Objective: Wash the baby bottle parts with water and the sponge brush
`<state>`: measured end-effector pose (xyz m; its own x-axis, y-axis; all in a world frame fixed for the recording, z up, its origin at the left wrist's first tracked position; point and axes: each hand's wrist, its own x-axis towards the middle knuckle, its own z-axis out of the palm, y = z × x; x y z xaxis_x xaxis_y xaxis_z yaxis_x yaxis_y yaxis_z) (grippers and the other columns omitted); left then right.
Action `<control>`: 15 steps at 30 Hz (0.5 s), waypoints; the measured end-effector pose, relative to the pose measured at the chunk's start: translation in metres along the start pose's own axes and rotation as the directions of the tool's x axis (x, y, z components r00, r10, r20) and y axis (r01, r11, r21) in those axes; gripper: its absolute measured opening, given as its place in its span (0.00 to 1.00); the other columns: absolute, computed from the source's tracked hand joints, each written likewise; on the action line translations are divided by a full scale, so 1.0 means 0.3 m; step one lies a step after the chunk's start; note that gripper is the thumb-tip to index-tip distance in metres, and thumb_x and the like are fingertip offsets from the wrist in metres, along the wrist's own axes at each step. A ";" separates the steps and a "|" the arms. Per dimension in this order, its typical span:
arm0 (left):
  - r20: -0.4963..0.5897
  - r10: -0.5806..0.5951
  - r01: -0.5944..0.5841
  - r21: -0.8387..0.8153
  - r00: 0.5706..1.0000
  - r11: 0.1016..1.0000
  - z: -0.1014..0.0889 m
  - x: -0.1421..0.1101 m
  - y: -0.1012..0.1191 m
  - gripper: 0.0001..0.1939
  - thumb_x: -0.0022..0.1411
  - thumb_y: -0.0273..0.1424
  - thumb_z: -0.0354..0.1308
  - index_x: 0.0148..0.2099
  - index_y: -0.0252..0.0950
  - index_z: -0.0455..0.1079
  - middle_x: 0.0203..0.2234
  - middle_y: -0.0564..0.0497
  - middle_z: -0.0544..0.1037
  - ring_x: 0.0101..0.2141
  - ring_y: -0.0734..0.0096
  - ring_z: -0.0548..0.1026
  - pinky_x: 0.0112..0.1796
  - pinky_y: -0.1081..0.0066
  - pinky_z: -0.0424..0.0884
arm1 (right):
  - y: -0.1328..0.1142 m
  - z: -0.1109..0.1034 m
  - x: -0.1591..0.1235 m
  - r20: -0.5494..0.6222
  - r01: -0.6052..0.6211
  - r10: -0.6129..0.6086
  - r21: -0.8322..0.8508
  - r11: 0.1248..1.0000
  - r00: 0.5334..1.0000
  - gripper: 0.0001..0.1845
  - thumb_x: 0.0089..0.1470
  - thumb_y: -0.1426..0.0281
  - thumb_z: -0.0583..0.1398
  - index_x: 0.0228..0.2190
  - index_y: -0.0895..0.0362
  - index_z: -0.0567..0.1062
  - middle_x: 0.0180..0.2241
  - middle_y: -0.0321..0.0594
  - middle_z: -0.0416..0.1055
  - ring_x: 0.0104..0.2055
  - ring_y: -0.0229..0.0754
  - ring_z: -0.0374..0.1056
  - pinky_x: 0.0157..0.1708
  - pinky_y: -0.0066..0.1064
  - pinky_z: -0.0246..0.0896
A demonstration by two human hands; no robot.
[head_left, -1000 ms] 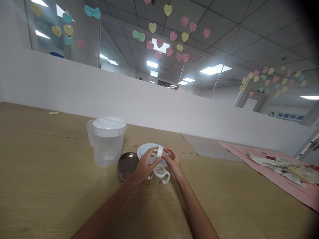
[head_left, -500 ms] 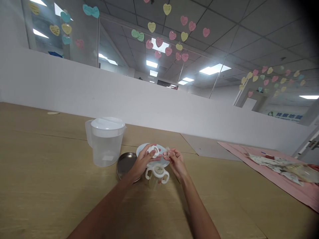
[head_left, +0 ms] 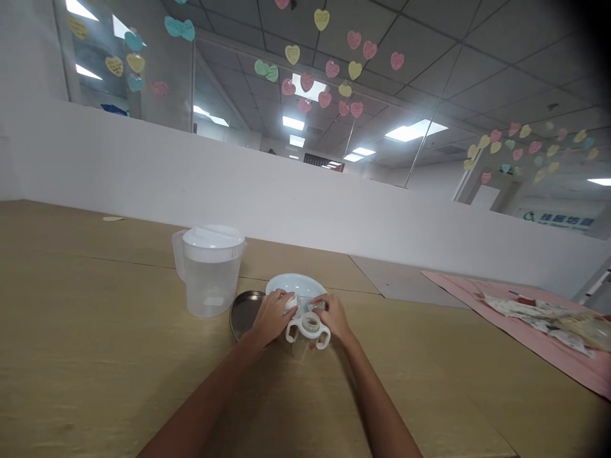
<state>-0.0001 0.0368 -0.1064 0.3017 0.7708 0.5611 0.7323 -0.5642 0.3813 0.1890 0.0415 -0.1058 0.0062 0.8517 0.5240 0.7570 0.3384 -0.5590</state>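
A clear baby bottle [head_left: 300, 346] with a white two-handled holder [head_left: 292, 332] stands upright with its open mouth facing up. Just behind and left of it, my left hand [head_left: 273, 313] is closed on a white bottle collar [head_left: 291, 303], low over a pale plate [head_left: 296, 280]. My right hand [head_left: 334, 314], on the bottle's other side, has its fingers bent round a clear nipple [head_left: 316, 306], partly hidden by the fingertips. Both hands are low at the plate's front; whether the parts touch it I cannot tell.
A lidded translucent pitcher [head_left: 210, 280] stands at the left behind a round metal dish [head_left: 243, 312], partly covered by my left hand. On the right a pink cloth [head_left: 515, 331] bears papers and a plastic bag [head_left: 580, 326]. A white wall [head_left: 286, 203] borders the table's back.
Both hands have come down toward the plate and a little further apart, with the collar and the nipple in them. The bottle stays in place; the view has shifted slightly.
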 end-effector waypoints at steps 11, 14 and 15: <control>-0.406 0.011 0.074 0.194 0.914 0.978 -0.022 -0.051 -0.043 0.21 0.60 0.37 0.45 0.54 0.38 0.60 0.55 0.39 0.57 0.56 0.51 0.53 0.52 0.46 0.43 | 0.001 0.000 -0.014 0.074 0.111 -0.096 -0.230 0.967 0.993 0.15 0.44 0.75 0.52 0.29 0.53 0.78 0.32 0.40 0.71 0.37 0.43 0.60 0.38 0.34 0.44; -0.688 -0.166 0.300 0.079 0.707 0.951 -0.101 -0.063 -0.090 0.31 0.56 0.43 0.50 0.58 0.31 0.53 0.57 0.33 0.52 0.57 0.46 0.49 0.53 0.45 0.42 | 0.008 0.008 -0.015 0.042 0.101 -0.095 -0.206 0.973 0.995 0.15 0.44 0.76 0.52 0.30 0.53 0.77 0.30 0.39 0.71 0.36 0.43 0.60 0.37 0.33 0.45; -0.749 -0.256 0.380 -0.006 0.611 0.925 -0.125 -0.063 -0.109 0.38 0.54 0.45 0.52 0.60 0.30 0.46 0.57 0.31 0.49 0.57 0.44 0.47 0.52 0.44 0.43 | 0.011 0.010 -0.015 0.031 0.102 -0.098 -0.193 0.976 0.995 0.16 0.44 0.76 0.52 0.31 0.53 0.77 0.30 0.39 0.71 0.36 0.42 0.60 0.37 0.33 0.45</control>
<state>-0.0526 0.0295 -0.1018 -0.4600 0.3942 0.7956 0.7883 -0.2311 0.5703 0.1895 0.0400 -0.1118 -0.0883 0.8262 0.5564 0.8656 0.3400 -0.3675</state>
